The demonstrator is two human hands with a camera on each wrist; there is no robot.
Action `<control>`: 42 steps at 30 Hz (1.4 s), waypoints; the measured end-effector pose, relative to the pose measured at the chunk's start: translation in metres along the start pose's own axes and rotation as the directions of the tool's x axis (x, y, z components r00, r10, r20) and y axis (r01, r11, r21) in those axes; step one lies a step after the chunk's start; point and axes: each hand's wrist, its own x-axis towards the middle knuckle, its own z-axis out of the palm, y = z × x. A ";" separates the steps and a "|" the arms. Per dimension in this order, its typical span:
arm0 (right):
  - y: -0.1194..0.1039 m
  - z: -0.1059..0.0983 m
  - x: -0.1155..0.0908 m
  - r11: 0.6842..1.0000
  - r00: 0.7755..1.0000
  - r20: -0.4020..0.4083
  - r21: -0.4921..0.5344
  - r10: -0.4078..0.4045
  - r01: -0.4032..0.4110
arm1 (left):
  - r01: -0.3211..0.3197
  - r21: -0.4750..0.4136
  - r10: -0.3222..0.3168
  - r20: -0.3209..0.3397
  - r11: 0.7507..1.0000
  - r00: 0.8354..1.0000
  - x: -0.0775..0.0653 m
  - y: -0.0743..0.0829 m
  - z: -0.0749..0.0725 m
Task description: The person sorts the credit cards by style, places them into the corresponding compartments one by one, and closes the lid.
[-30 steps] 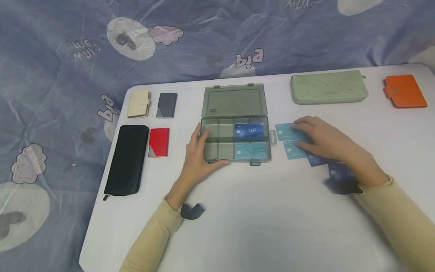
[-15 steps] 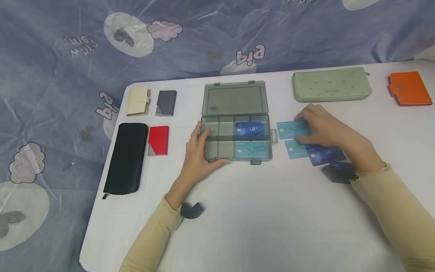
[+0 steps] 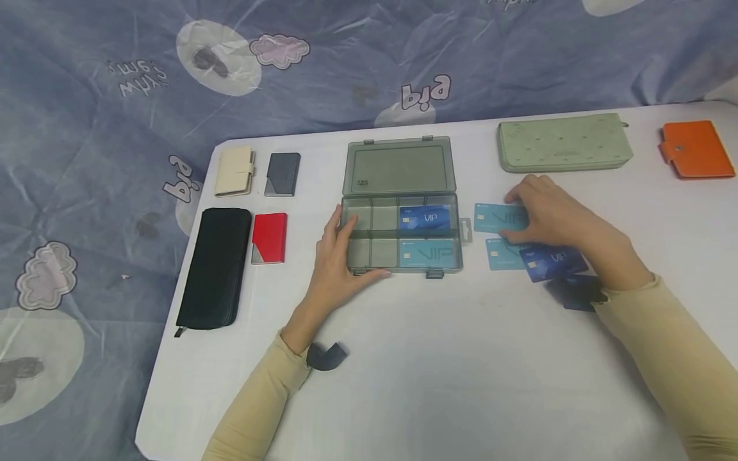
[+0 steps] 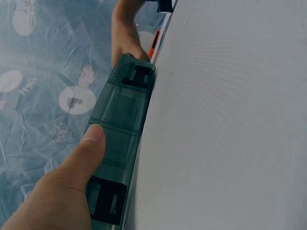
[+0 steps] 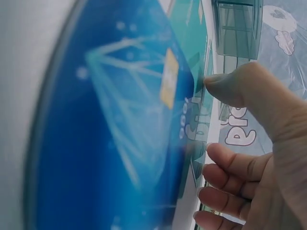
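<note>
Left hand [image 3: 334,272] grips an open compartment box [image 3: 383,253]; right hand [image 3: 544,211] pinches a light-blue card [image 3: 491,218] just right of it.
The left thumb lies along the box's front; the right hand arches over the white desk [image 3: 461,365]. Printed blue cloth [image 3: 340,57] spreads beyond. The card's right end is hidden by the hand, and a dark-blue card [image 3: 550,261] blurs in the right-wrist view.

Free room lies nearside of the box [image 3: 384,253]; cards [image 3: 544,264] obstruct its right.
</note>
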 end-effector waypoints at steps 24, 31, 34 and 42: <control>-0.004 -0.008 0.001 0.996 0.982 0.168 0.016 0.088 -0.092 | 0.004 -0.003 -0.004 0.001 1.000 1.000 0.000 0.000 0.001; -0.004 -0.007 -0.001 0.997 0.982 0.178 0.041 0.064 -0.072 | -0.001 0.001 0.001 -0.003 1.000 1.000 0.000 0.000 0.000; -0.006 -0.006 -0.001 0.994 0.981 0.184 0.089 0.052 -0.070 | -0.004 0.003 0.005 -0.007 1.000 1.000 0.001 0.000 0.000; -0.005 -0.005 -0.002 0.990 0.982 0.187 0.130 0.035 -0.060 | 0.001 0.001 -0.001 -0.002 1.000 1.000 0.000 0.000 0.001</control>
